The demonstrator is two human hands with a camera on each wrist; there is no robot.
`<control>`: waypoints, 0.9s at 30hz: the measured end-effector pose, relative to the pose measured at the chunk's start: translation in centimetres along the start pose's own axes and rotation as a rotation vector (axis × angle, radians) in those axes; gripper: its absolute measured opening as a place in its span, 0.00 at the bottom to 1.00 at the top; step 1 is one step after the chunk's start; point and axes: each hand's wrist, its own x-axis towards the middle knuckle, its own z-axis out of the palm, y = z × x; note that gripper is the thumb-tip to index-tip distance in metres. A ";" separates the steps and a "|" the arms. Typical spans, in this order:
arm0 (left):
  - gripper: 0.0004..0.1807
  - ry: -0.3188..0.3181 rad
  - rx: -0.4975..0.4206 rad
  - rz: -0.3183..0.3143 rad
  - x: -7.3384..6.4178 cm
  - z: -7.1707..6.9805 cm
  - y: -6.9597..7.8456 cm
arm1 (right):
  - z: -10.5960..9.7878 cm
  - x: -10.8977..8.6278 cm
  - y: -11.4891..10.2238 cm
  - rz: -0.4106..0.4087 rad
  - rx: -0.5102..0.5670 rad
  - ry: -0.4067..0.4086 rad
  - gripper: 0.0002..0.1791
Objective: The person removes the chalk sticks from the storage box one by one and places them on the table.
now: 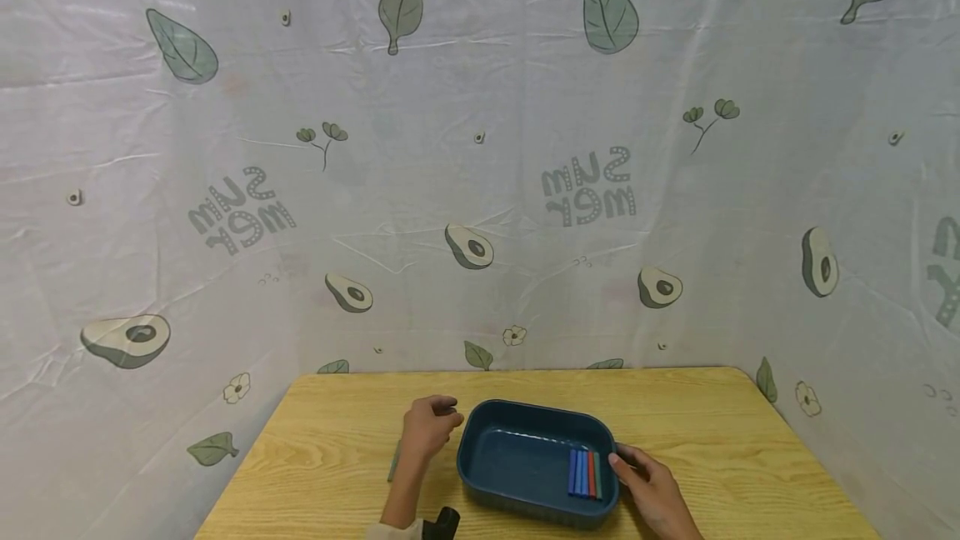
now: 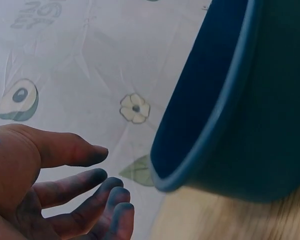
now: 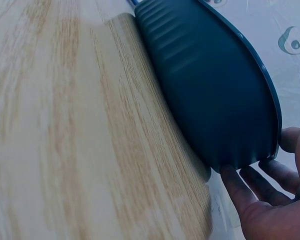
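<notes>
A dark blue rectangular basin (image 1: 517,509) with rounded corners stands on the table. Several slim coloured sticks (image 1: 585,473), blue, red and green, lie side by side at its right end. My right hand (image 1: 652,490) grips the basin's right end, thumb at the rim and fingers against the outer wall; the right wrist view shows the fingertips (image 3: 230,175) at the basin's lower edge. Beyond the basin's left end hovers my left hand (image 1: 431,426), fingers loosely bent and holding nothing. A thin green stick (image 1: 394,462) lies on the table, partly hidden behind my left forearm.
The wood-grain table (image 1: 720,423) extends on both sides of the basin and behind it. A pale printed sheet (image 1: 420,190) hangs along the table's back and sides. A black wrist mount (image 1: 442,523) sits on my left sleeve.
</notes>
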 end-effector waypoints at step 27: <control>0.18 -0.141 -0.121 0.046 -1.3 6.2 3.3 | 0.1 -0.6 0.2 0.000 0.009 0.006 0.38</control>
